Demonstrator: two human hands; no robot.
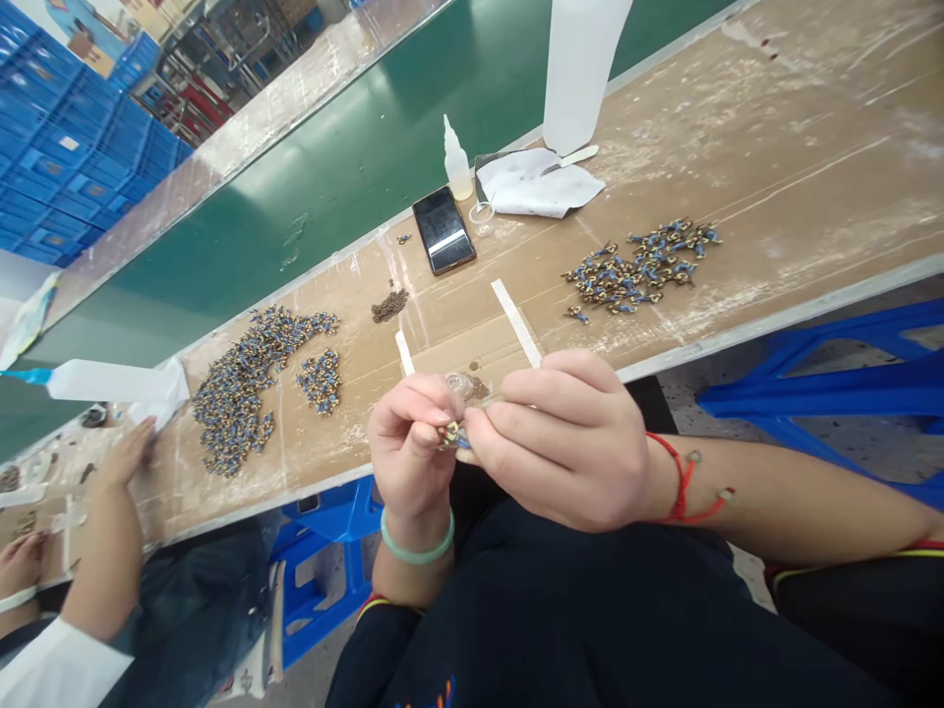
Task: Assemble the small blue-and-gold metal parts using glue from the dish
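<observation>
Close to my body, just over the table's front edge, my left hand pinches a tiny blue-and-gold figure between thumb and fingertips. The fingers of my right hand are closed at the figure's other side, so both hands meet on it. Most of the figure is hidden by the fingertips. Right behind them lies a small clear round piece on the tabletop. Two white strips lie beyond my hands, a short strip on the left and a longer strip on the right.
Blue-and-gold pieces form a large heap, a small heap and a right-hand heap. Brown bits, a phone, a dropper bottle and a white cloth lie farther back. A co-worker's hand is at left.
</observation>
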